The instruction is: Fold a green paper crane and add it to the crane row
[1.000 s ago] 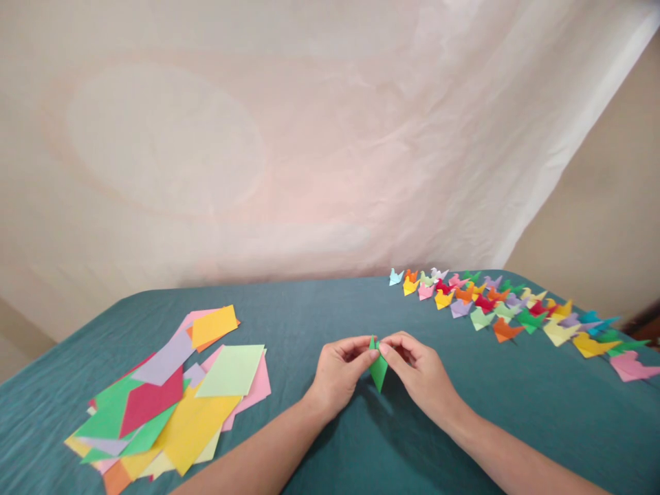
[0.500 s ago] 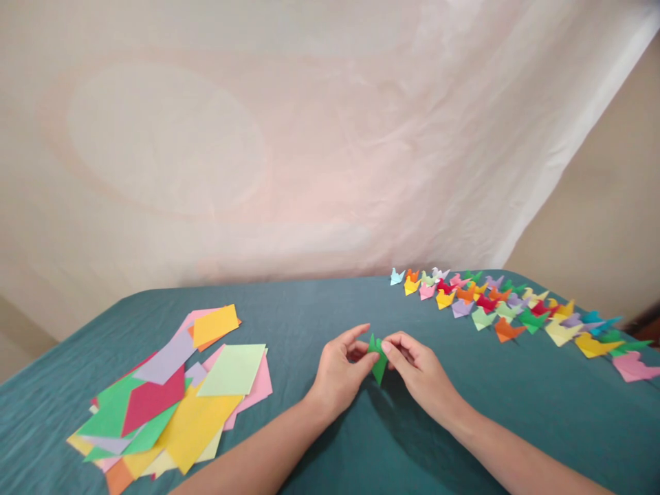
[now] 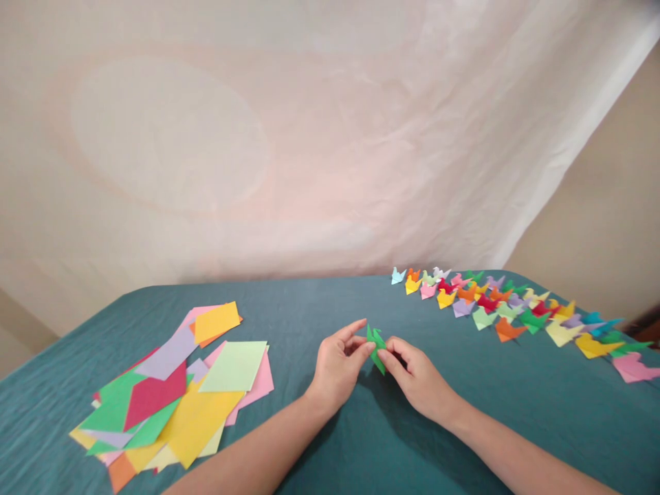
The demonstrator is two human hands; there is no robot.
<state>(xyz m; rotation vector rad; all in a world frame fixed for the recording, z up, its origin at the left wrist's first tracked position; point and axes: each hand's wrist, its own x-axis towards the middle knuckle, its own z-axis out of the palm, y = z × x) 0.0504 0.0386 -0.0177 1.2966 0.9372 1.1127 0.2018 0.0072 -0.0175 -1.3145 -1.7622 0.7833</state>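
Between my two hands is a small green folded paper bird [image 3: 377, 342], held up over the cloth. Thumb and fingers of my left hand [image 3: 340, 361] pinch its left side, with the index finger stretched out behind it. My right hand [image 3: 410, 371] grips its lower right part between thumb and curled fingers. Two pointed tips stick up at the top, and the lower point slants down to the right. My fingertips hide part of the folds.
Loose sheets of coloured paper [image 3: 165, 405] lie in an overlapping pile on the left. Several rows of finished paper birds [image 3: 508, 330] stand along the right side. A dark green cloth [image 3: 309, 302] covers the table, and a pale fabric sheet [image 3: 330, 137] hangs behind.
The green paper bird has tilted, its top leaning left. My right hand's thumb has moved lower on it, and my left hand is slightly higher.
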